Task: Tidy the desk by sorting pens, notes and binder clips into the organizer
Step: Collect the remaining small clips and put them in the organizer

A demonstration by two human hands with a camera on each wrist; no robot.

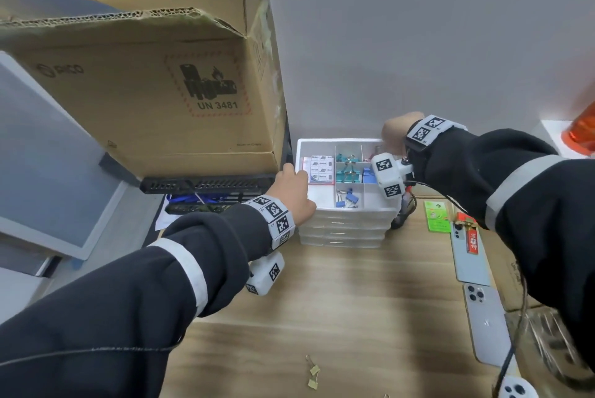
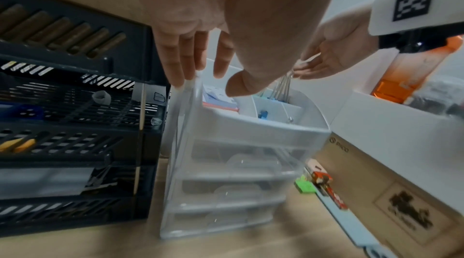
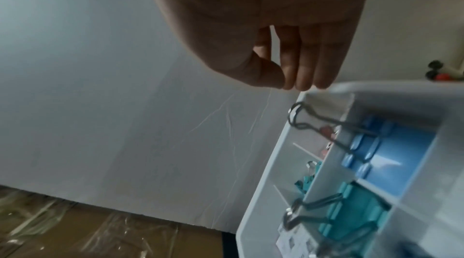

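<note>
Here the translucent plastic organizer [image 1: 346, 227], a boxy stack of drawers with a divided white top tray, stands on the wood-grain counter [image 1: 338, 301]. The left hand [image 1: 294, 194] rests straight fingers [image 2: 180, 64] on its left rim; the right hand [image 1: 397, 135], fingers loosely extended, holds nothing at the back right corner. Teal binder clips [image 1: 349, 169] and a notes pad [image 1: 320, 169] lie in compartments.

Cardboard box [image 1: 154, 91]: "PICO" logo; battery hazard label "UN 3481"; small print at lower edge, unreadable.
Note pad [image 1: 321, 169] in organizer [image 1: 347, 219]: "Notes", repeated.
Second box [image 2: 391, 198]: "PICO".
</note>
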